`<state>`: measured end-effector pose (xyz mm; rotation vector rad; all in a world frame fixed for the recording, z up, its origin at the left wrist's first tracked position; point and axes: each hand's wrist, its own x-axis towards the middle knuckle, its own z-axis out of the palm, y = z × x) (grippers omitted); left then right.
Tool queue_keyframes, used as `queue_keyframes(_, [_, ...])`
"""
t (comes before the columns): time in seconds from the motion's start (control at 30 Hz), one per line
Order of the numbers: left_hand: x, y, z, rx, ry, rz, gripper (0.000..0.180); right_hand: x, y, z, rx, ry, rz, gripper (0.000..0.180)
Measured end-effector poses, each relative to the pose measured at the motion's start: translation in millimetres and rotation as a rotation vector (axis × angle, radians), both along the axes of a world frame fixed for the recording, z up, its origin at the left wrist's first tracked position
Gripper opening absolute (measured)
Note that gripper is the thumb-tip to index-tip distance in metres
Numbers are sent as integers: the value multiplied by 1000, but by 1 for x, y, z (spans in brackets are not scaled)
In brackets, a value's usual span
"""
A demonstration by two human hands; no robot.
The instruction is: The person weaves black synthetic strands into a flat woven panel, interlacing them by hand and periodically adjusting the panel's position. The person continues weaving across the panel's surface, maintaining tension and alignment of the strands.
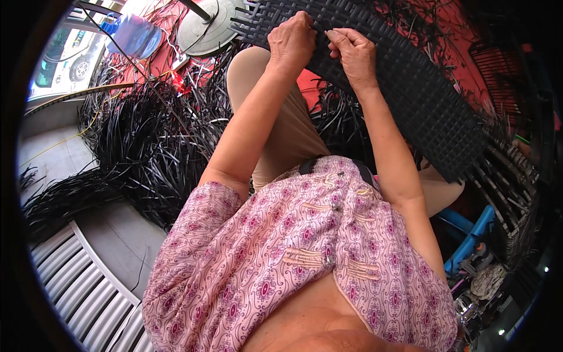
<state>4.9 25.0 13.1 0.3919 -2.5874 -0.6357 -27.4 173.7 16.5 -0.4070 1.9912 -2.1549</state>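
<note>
A long panel of black woven flat strips (410, 88) slants across my lap, from the far middle down to the right. My left hand (291, 42) is closed at the panel's near edge, its knuckles up, and what its fingers grip is hidden. Just right of it, my right hand (355, 54) pinches with thumb and forefinger by the same edge. Whatever lies in that pinch is too small to make out. Loose strip ends (243, 23) stick out of the panel's far left end.
Heaps of loose black strips (146, 117) cover the red floor on the left. Beyond them are a large blue water bottle (134, 36) and a round grey base with a pole (206, 29). A slatted white bench (88, 287) stands near left; a blue plastic frame (469, 240) lies right.
</note>
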Motion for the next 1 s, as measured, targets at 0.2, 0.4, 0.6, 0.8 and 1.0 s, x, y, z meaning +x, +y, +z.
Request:
queue_keyframes(0.2, [-7, 6, 4, -26, -34, 3, 24, 2, -2, -3, 83, 64, -37, 18])
queue_keyframes(0.4, [-7, 1, -3, 4, -46, -26, 29, 4, -8, -1, 43, 36, -66, 18])
queue_keyframes(0.6, [-12, -20, -21, 220, 78, -143, 29, -3, -14, -11, 432, 312, -117, 17])
queue_keyframes(0.8, [-11, -22, -18, 375, 35, -149, 30, -2, -19, -8, 704, 483, -175, 17])
queue_keyframes(1.0, [-9, -24, -20, 377, 63, -158, 28, -2, -30, -1, 849, 479, -172, 19])
